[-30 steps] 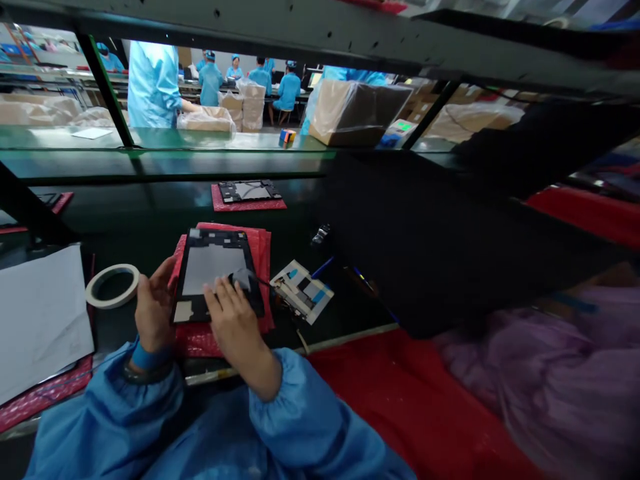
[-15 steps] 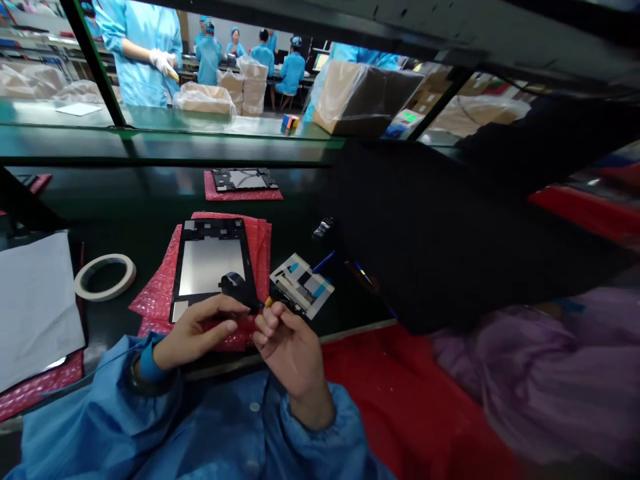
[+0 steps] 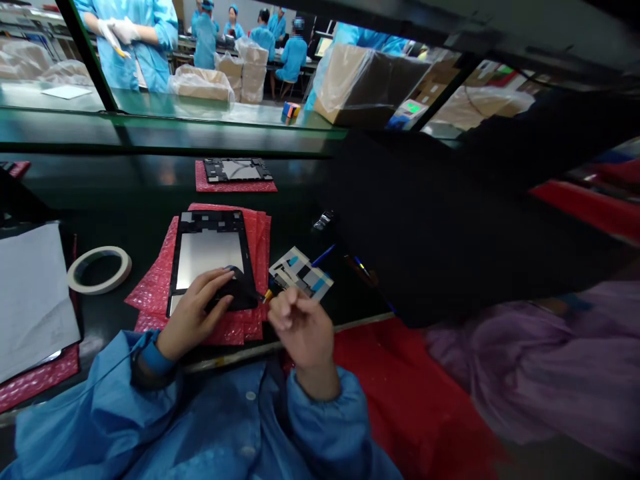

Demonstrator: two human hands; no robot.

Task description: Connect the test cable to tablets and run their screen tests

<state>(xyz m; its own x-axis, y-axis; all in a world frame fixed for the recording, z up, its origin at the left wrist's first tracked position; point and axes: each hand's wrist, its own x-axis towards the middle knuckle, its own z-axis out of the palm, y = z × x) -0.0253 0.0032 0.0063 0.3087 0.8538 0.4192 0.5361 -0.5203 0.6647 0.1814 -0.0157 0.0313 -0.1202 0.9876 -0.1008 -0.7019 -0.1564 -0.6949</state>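
A black-framed tablet display panel (image 3: 209,257) lies silver back up on red bubble-wrap bags (image 3: 155,283). Over its lower right part rests my left hand (image 3: 197,312), fingers spread and reaching onto a black flex cable (image 3: 243,288). The cable's orange end (image 3: 269,294) sticks out to the right. Close beside that end is my right hand (image 3: 303,328), palm turned up and fingers curled closed; whatever they pinch, if anything, is too small to make out. A card with blue, black and cream tape strips (image 3: 303,273) lies just beyond the right hand.
Left of the panel lie a roll of cream tape (image 3: 99,270) and a white sheet (image 3: 35,300). Another panel (image 3: 237,170) sits farther back on red wrap. A blue pen (image 3: 323,255) is near the card. Black cloth (image 3: 450,233) covers the right side. Co-workers stand and sit beyond.
My left hand has moved left and flattened over the cable on the panel. My right hand has shifted slightly right, away from the orange cable end. The view has tilted slightly downward.
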